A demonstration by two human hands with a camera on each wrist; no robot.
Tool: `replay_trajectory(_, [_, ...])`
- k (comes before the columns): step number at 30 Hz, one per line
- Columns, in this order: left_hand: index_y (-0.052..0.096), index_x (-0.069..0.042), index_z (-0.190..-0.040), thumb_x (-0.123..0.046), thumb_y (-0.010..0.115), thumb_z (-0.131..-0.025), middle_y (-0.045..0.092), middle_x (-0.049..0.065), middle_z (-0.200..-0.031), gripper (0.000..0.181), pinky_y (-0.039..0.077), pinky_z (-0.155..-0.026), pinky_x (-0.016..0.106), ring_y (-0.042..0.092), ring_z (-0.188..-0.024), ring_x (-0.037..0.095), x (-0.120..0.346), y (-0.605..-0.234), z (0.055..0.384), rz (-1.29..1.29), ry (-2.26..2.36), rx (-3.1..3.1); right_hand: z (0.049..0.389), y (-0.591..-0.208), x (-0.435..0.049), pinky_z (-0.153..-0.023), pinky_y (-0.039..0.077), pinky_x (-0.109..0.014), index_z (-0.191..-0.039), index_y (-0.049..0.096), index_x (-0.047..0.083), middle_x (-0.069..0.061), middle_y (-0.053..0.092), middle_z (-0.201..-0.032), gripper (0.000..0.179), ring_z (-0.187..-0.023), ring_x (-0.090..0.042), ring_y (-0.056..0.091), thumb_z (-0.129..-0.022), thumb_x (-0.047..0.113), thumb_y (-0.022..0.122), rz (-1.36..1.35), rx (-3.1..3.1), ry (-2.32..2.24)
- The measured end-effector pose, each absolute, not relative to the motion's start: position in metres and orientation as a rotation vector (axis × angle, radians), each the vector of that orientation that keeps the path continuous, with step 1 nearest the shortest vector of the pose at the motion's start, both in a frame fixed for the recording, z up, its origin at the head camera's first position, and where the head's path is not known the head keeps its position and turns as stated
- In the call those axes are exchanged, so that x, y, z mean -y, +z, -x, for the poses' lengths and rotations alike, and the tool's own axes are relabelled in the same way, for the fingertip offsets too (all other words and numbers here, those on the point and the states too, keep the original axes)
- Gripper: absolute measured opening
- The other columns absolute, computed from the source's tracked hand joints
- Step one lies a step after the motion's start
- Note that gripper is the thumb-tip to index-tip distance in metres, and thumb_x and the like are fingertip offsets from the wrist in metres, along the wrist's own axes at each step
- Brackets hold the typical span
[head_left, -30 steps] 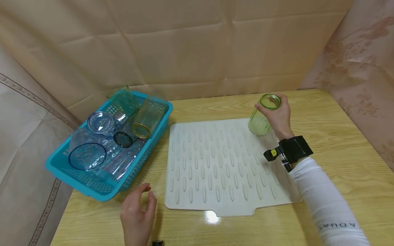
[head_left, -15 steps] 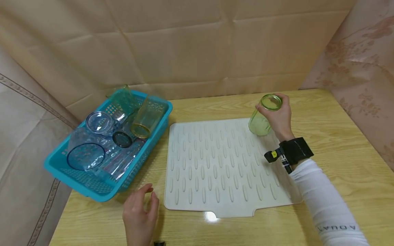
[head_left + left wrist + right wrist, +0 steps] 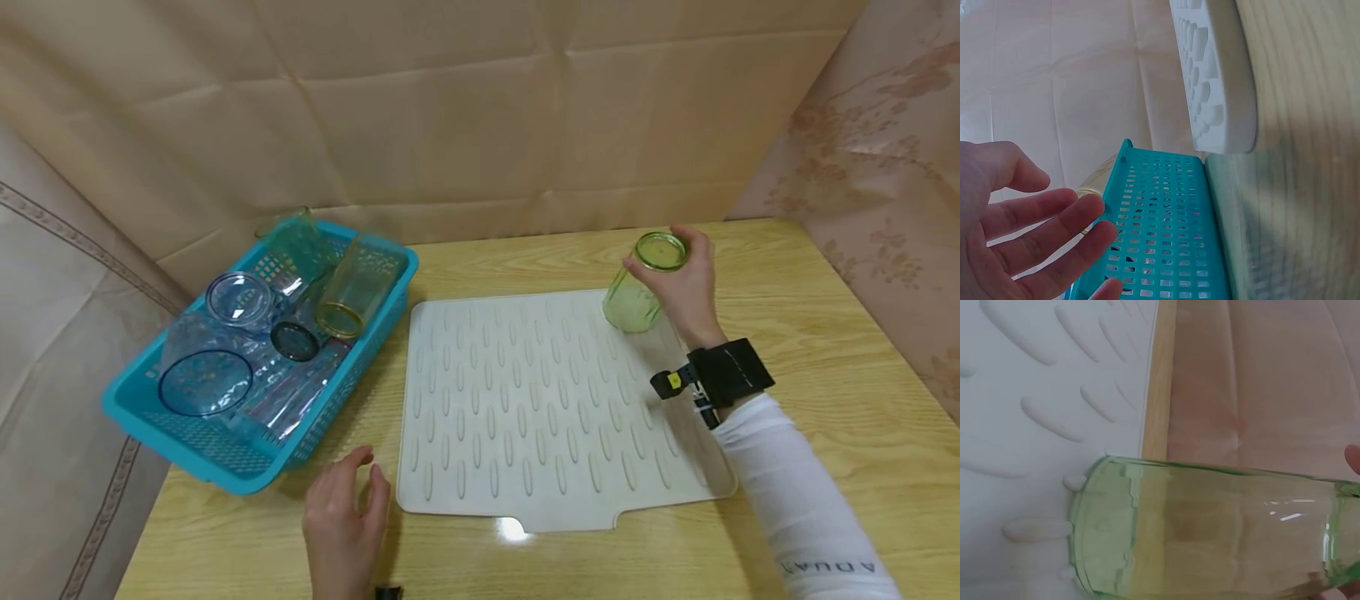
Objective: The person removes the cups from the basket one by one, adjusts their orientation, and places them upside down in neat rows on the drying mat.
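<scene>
My right hand [image 3: 692, 292] grips a green-tinted drinking glass [image 3: 630, 302] near its upper end, thumb on one side and fingers on the other. In the right wrist view the glass [image 3: 1229, 528] stands upside down, its wide rim touching the ridged white drying mat [image 3: 517, 392] at the back right corner. Over the table in front of a blue basket [image 3: 348, 387], my left hand [image 3: 345, 521] holds nothing. Its fingers are loosely bent and apart in the left wrist view, beside the basket's perforated wall [image 3: 1163, 219].
Inside the basket lie several glasses, among them a yellow glass [image 3: 360, 287], a green glass [image 3: 300, 246] and a large clear vessel with a dark rim [image 3: 206, 379]. Beige cloth [image 3: 480, 125] hangs behind the wooden table [image 3: 810, 333].
The right hand and the green glass stay almost in place; the right wrist shifts slightly. My left hand drifts a little to the right.
</scene>
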State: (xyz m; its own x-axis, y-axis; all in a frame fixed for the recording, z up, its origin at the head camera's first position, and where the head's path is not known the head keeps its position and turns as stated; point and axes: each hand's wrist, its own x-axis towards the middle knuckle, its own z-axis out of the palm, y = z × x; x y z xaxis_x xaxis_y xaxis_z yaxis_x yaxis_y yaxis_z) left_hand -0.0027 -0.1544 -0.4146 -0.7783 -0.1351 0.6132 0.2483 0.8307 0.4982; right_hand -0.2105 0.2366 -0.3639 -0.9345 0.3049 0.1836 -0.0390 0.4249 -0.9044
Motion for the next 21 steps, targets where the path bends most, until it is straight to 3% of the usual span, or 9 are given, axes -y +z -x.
replay_trajectory(7, [0.066, 0.003, -0.099, 0.009, 0.070, -0.073, 0.069, 0.016, -0.090, 0.027, 0.049, -0.074, 0.050, 0.064, -0.080, 0.034, 0.154, -0.413, 0.006, 0.088, -0.746, 2.349, 0.201, -0.351, -0.250, -0.107, 0.024, -0.045, -0.149, 0.024, 0.008, -0.013, 0.019, -0.147, 0.090, -0.136, -0.025, 0.019, -0.082, 0.035, 0.077, 0.207, 2.428, 1.485])
replay_trajectory(13, [0.066, 0.003, -0.101, 0.007, 0.070, -0.072, 0.068, 0.018, -0.092, 0.029, 0.050, -0.072, 0.049, 0.063, -0.082, 0.036, 0.155, -0.411, 0.008, 0.093, -0.732, 2.316, 0.189, -0.337, -0.269, -0.113, 0.016, -0.035, -0.151, 0.022, 0.013, -0.010, 0.018, -0.151, 0.089, -0.140, -0.020, 0.015, -0.083, 0.029, 0.077, 0.223, 2.384, 1.485])
replay_trajectory(17, [0.066, 0.005, -0.102, -0.004, 0.062, -0.080, 0.065, 0.020, -0.095, 0.024, 0.047, -0.083, 0.030, 0.061, -0.087, 0.037, 0.162, -0.405, 0.013, 0.150, -0.726, 2.208, 0.177, -0.328, -0.284, -0.110, 0.012, -0.023, -0.150, 0.022, 0.018, -0.006, 0.018, -0.151, 0.084, -0.138, -0.015, 0.015, -0.085, 0.024, 0.075, 0.240, 2.334, 1.502])
replay_trajectory(21, [0.065, 0.009, -0.100, -0.014, 0.053, -0.086, 0.063, 0.024, -0.098, 0.029, 0.035, -0.095, 0.016, 0.057, -0.090, 0.042, 0.172, -0.387, 0.019, 0.203, -0.708, 2.082, 0.162, -0.323, -0.297, -0.109, 0.010, -0.016, -0.150, 0.022, 0.021, 0.000, 0.021, -0.147, 0.082, -0.131, -0.009, 0.018, -0.086, 0.020, 0.073, 0.248, 2.318, 1.482])
